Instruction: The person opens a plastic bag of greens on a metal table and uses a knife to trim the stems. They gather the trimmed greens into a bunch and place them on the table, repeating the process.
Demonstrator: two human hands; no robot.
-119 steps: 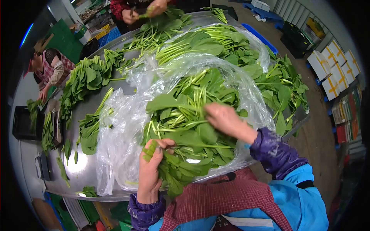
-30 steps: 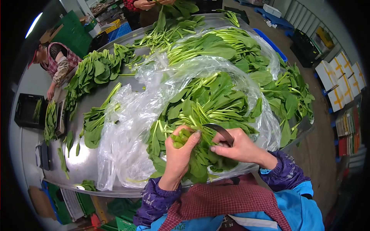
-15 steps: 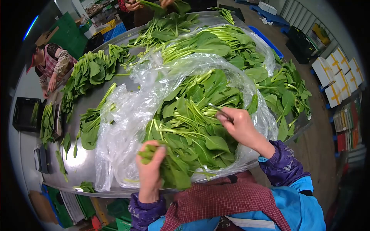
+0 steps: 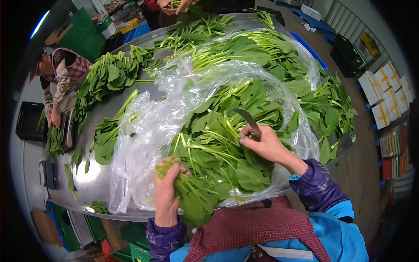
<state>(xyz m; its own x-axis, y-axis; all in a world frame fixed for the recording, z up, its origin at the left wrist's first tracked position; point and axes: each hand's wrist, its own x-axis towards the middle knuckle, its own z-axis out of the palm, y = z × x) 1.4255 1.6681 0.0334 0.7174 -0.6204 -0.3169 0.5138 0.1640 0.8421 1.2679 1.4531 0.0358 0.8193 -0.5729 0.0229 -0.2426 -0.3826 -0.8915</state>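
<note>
The person's left hand (image 4: 166,192) was closed around a bunch of spinach (image 4: 192,196) near the front edge of the metal table (image 4: 94,183). The cut stem ends poked up out of the fist, and the leaves hung down toward the person's red checked apron (image 4: 253,227). So the bunch lay long-ways from the fist back toward the person's body.

The right hand (image 4: 262,144) was closed on a small knife (image 4: 248,118). The dark blade pointed up and away from the person. This hand rested on top of the big pile of loose spinach (image 4: 227,131), which sat in an open clear plastic bag (image 4: 144,144) in the middle of the table. The pile was just past the bunch, up and to the right of it, so the knife hand was the nearer hand to the pile. The stems in the pile mostly ran from the front edge toward the far edge.

More spinach lay in a second bag (image 4: 262,52) nearer the far edge, and loose leaves (image 4: 331,109) were spread along the right edge. Small heaps (image 4: 109,78) lay by the left edge.

Another person in a checked top (image 4: 65,70) stood at the left end, holding greens over a black crate (image 4: 28,122). Someone else's hands (image 4: 172,5) worked at the far end. Boxes (image 4: 384,96) were stacked on the floor to the right.
</note>
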